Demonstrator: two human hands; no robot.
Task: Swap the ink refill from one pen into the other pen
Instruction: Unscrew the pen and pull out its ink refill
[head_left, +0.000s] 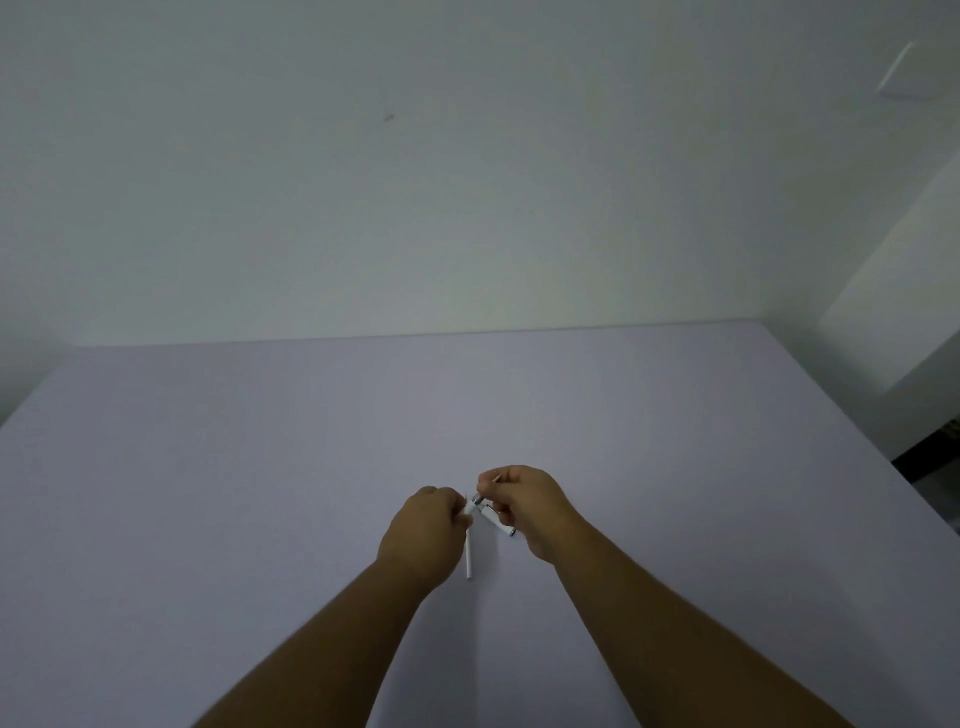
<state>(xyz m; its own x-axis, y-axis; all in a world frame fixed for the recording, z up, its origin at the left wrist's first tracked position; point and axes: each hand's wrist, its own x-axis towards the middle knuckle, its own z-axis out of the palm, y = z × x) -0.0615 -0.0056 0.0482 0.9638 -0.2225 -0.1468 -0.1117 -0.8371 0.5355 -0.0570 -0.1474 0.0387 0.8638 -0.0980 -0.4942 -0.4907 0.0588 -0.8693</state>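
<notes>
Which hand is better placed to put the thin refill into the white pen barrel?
Probably the right hand: it pinches the thin refill beside the barrel's open end, while the left hand holds the white pen barrel.

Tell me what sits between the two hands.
Head view: a white pen piece with a metal end bridges the gap between left hand and right hand.

White pen barrel (469, 558): slim, near upright, top end hidden. White pen part with metal clip (491, 514): tilted, just beside it. Thin refill (495, 478): short end showing, slanted.
</notes>
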